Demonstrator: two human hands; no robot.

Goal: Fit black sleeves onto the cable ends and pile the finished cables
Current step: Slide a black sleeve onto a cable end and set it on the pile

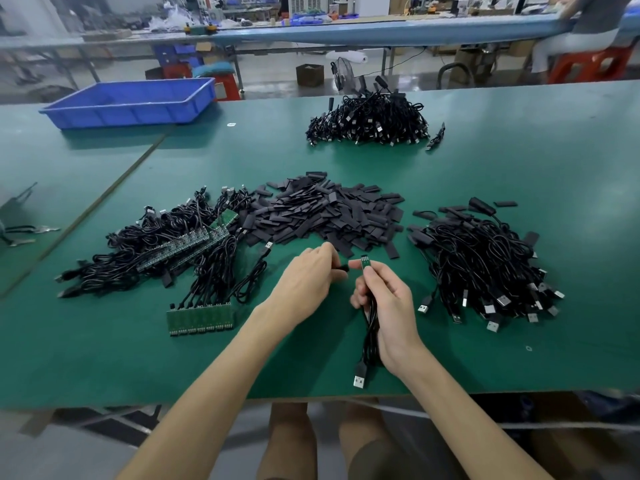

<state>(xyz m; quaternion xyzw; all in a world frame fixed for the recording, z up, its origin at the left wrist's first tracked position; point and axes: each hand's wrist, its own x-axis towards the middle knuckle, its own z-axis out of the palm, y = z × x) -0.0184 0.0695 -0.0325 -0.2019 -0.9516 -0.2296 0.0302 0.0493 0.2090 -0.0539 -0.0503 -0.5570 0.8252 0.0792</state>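
Just below the middle of the frame, the left hand [306, 277] pinches a black sleeve [342, 267] in curled fingers, its long axis running left to right. Immediately to its right, nearly touching, is the small green board end [364, 263] of a cable [370, 337]. The right hand [389, 303] holds it upright, fingers wrapped round the bundled cord. One piece probably needs turning to line up. Higher up, on the green desk [104, 341], lies the sleeve pile [329, 213]. Sleeved cables [485, 265] are heaped at the right.
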